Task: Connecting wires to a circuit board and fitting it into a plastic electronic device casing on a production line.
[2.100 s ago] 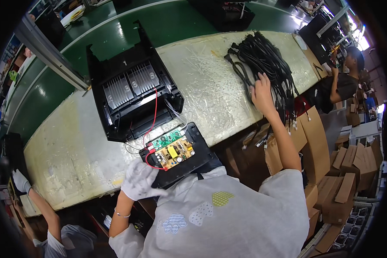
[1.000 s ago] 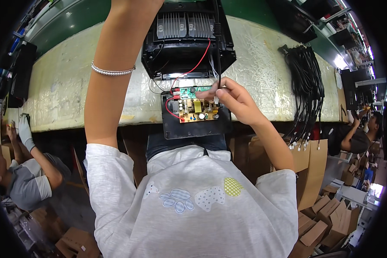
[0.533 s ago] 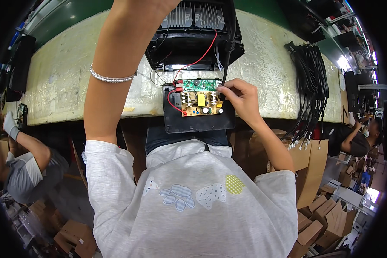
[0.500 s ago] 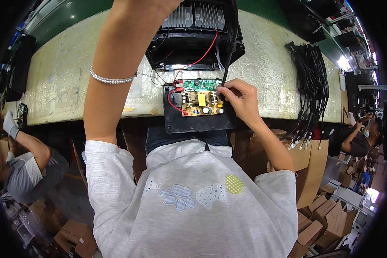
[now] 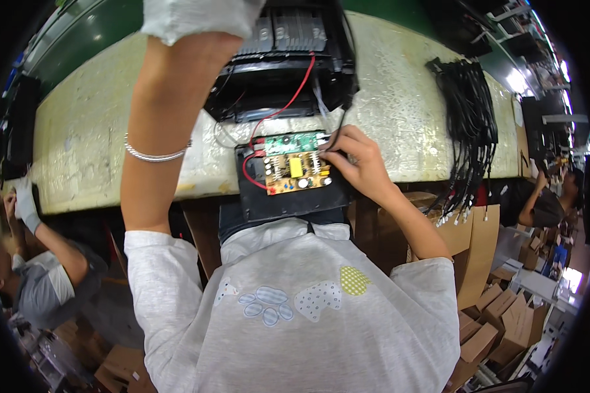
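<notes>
My left forearm, with a beaded bracelet, is raised on the left. Only a pale glove cuff (image 5: 200,18) of my left hand shows at the top edge; its fingers are out of view. My right hand (image 5: 357,157) is closed in a pinch at the right edge of a green circuit board (image 5: 292,142), on the end of a black cable (image 5: 338,128). Below it sits a tan power board (image 5: 298,172) with a yellow transformer. Both boards lie on a black panel (image 5: 288,205) at the table's near edge. Red wires (image 5: 283,108) run to an open black housing (image 5: 269,65) with metal fins.
A bundle of black cables (image 5: 465,124) with white plugs hangs over the right edge of the pale worktable (image 5: 78,144). Cardboard boxes (image 5: 482,255) stand below at right. One person (image 5: 52,275) works at far left, another (image 5: 547,203) at far right.
My left arm has drawn back, bringing the glove cuff into view. The panel, boards and housing appear shifted slightly left. My right hand keeps its pinch at the board's right edge.
</notes>
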Motion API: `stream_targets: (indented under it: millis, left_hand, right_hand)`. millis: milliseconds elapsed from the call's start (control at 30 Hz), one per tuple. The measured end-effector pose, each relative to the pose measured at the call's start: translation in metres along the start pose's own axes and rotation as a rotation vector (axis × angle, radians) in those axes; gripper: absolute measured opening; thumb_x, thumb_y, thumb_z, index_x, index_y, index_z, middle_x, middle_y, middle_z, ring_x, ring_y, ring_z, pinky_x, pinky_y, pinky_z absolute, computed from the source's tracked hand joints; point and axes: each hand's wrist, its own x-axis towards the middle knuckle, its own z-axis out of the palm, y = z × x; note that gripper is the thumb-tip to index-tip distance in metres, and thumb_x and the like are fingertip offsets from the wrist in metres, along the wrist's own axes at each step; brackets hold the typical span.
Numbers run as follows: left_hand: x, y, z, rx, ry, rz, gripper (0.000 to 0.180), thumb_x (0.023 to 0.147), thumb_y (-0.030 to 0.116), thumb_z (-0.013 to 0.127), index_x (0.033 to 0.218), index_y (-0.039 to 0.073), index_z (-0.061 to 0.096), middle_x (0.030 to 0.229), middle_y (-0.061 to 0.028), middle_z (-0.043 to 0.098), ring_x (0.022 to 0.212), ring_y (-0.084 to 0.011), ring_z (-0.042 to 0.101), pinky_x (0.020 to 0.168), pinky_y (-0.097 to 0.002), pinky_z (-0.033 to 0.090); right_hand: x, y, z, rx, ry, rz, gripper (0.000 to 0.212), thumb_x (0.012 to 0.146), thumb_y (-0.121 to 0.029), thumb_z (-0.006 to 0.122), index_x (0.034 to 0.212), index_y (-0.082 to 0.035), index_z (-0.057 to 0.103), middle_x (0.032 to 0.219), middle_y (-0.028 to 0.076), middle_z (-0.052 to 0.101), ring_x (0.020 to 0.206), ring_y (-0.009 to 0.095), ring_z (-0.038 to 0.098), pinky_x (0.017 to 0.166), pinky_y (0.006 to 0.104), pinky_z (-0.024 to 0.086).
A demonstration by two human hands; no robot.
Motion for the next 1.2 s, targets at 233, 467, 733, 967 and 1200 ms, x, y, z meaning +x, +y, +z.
stream_targets:
  millis: [233, 467, 733, 967, 1200]
  left_hand:
    - [0.027, -0.016, -0.017, 0.678, 0.161, -0.564, 0.029, 0.101, 0.026, 0.048, 0.096, -0.002, 0.056, 0.089, -0.0103, 0.063, 0.086, -0.0230, 0.063, 0.088, -0.0313, 0.052]
    - [-0.112, -0.019, 0.006, 1.111, -0.063, -0.436, 0.018, 0.088, 0.014, 0.061, 0.100, 0.001, 0.057, 0.095, -0.0129, 0.061, 0.083, -0.0207, 0.065, 0.072, -0.0326, 0.053]
    - [-0.172, -0.080, -0.067, 1.627, -0.683, -0.422, 0.016, 0.086, 0.006, 0.047, 0.094, 0.000, 0.059, 0.090, -0.0151, 0.058, 0.095, -0.0299, 0.057, 0.086, -0.0349, 0.048]
    - [-0.156, -0.095, -0.070, 1.580, -0.859, -0.599, 0.027, 0.088, 0.006, 0.051, 0.111, 0.003, 0.065, 0.097, -0.0167, 0.061, 0.095, -0.0328, 0.058, 0.089, -0.0388, 0.047]
    - [-0.144, -0.094, -0.061, 1.040, -0.424, -1.089, 0.027, 0.090, 0.004, 0.046, 0.112, -0.004, 0.058, 0.123, -0.0161, 0.061, 0.116, -0.0244, 0.056, 0.103, -0.0321, 0.041]
  right_hand:
    - [0.009, 0.032, -0.054, -0.237, 0.004, -0.003, 0.018, 0.081, -0.002, 0.069, 0.098, -0.002, 0.067, 0.082, 0.010, 0.063, 0.065, 0.018, 0.061, 0.057, 0.0283, 0.047]
    - [0.056, 0.087, -0.083, -0.706, -0.027, -0.124, 0.015, 0.080, 0.002, 0.064, 0.094, -0.001, 0.064, 0.091, 0.012, 0.061, 0.081, 0.031, 0.062, 0.070, 0.0380, 0.051]
    - [0.064, 0.041, -0.065, -0.213, 0.168, 0.125, 0.015, 0.078, 0.002, 0.065, 0.092, 0.001, 0.061, 0.093, 0.013, 0.060, 0.083, 0.032, 0.061, 0.071, 0.0388, 0.050]
    - [0.057, 0.097, -0.056, -0.696, 0.119, -0.103, 0.013, 0.080, -0.001, 0.064, 0.093, 0.001, 0.061, 0.094, 0.014, 0.060, 0.081, 0.033, 0.061, 0.072, 0.0388, 0.050]
    - [0.061, 0.069, -0.056, -0.494, 0.147, -0.035, 0.013, 0.083, -0.001, 0.062, 0.096, 0.002, 0.059, 0.091, 0.010, 0.062, 0.077, 0.022, 0.063, 0.069, 0.0319, 0.051]
